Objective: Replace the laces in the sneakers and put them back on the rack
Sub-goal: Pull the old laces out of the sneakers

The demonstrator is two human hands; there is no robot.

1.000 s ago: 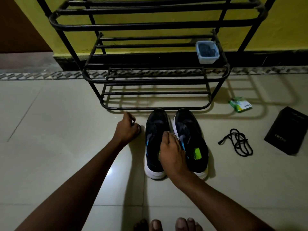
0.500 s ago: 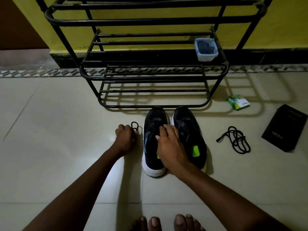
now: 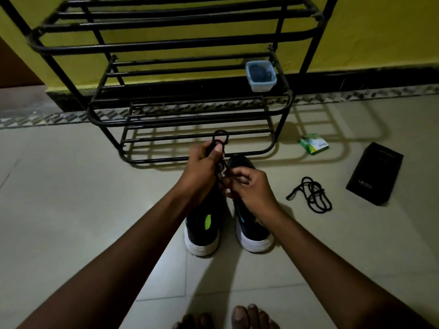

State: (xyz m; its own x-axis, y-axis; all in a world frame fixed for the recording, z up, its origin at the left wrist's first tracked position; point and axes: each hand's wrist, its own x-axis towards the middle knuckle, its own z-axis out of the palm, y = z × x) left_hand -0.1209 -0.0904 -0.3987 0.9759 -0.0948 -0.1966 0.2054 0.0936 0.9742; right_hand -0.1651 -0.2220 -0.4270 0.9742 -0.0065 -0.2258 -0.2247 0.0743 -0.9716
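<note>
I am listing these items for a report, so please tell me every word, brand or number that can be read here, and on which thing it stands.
Black box: pale print near its lower end, too blurred to read with certainty; fainter print near its upper end, unreadable.
Green and white packet: one blue word, upside down, too small to read.
Sneakers, rack, plastic container: no text visible.
</note>
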